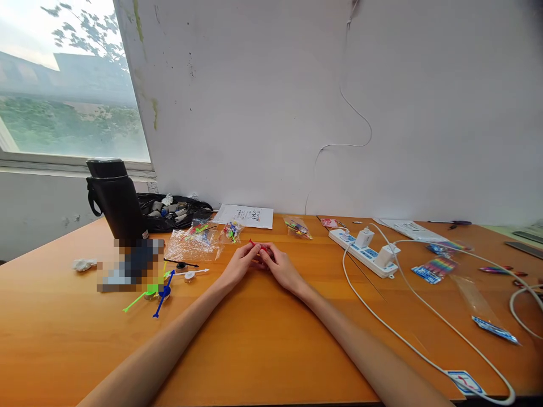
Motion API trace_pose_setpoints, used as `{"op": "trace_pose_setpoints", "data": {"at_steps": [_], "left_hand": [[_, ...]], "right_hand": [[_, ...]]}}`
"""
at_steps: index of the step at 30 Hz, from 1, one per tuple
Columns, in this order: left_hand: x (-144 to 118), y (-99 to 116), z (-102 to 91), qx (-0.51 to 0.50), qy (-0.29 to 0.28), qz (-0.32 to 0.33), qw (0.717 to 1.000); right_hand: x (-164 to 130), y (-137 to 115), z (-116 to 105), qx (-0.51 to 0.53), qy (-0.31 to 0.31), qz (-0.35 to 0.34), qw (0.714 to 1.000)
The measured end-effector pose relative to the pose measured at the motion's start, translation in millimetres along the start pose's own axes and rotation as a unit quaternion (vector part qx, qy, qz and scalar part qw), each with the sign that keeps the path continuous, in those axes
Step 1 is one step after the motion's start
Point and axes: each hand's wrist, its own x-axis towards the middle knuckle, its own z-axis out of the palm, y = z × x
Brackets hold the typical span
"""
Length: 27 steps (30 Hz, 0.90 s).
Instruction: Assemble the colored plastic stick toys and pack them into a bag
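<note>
Both my hands meet at the middle of the orange table (pixel 263 339), fingertips together around a small red plastic piece (pixel 259 247). My left hand (pixel 241 264) pinches it from the left and my right hand (pixel 280 268) from the right. Most of the red piece is hidden by my fingers. To the left lie small plastic spinner-like toys in green (pixel 142 297), blue (pixel 163 298), white (pixel 193 274) and black (pixel 181 264). Clear bags of coloured parts (pixel 195 240) lie just beyond my hands.
A black flask (pixel 115 199) and a black bag (pixel 173 212) stand at the back left. A paper sheet (pixel 245 216) lies near the wall. A white power strip (pixel 365 251) with chargers and white cables (pixel 424 316) lies to the right, among colourful packets (pixel 432 267).
</note>
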Motion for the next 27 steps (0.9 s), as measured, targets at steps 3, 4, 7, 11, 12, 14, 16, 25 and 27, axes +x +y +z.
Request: {"op": "trace_pose_setpoints", "data": {"at_steps": [3, 4, 7, 11, 12, 14, 16, 25, 27], "left_hand": [[-1.0, 2.0, -0.6, 0.003, -0.016, -0.009, 1.000], [-1.3, 2.6, -0.9, 0.003, -0.025, -0.014, 1.000], [-2.1, 3.5, -2.0, 0.005, -0.051, -0.024, 0.998], [-1.3, 1.7, -2.8, 0.009, -0.051, -0.027, 0.998], [-0.9, 0.9, -2.8, 0.012, -0.048, -0.029, 0.998], [-0.1, -0.4, -2.7, 0.019, -0.039, -0.033, 0.999], [0.2, -1.0, -2.4, 0.024, -0.035, -0.034, 0.999], [0.2, -2.4, -2.2, 0.021, -0.038, -0.031, 0.999], [0.6, -2.6, -2.3, 0.023, -0.035, -0.031, 0.999]], "right_hand": [[-0.1, 1.8, -0.6, -0.001, 0.001, 0.000, 1.000], [-0.2, 2.3, -0.7, -0.002, -0.001, -0.002, 1.000], [-0.7, 2.1, -0.5, -0.014, -0.009, -0.013, 1.000], [-1.7, 0.3, -0.2, -0.036, -0.017, -0.015, 0.999], [-1.9, 0.1, -0.2, -0.042, -0.018, -0.013, 0.999], [-1.8, 0.4, -0.3, -0.053, -0.016, -0.012, 0.998], [-1.5, 1.4, -0.2, -0.060, -0.015, -0.013, 0.998], [-0.6, 5.4, 0.4, -0.052, -0.018, -0.011, 0.998], [-0.8, 4.3, -0.2, -0.052, -0.021, -0.011, 0.998]]}}
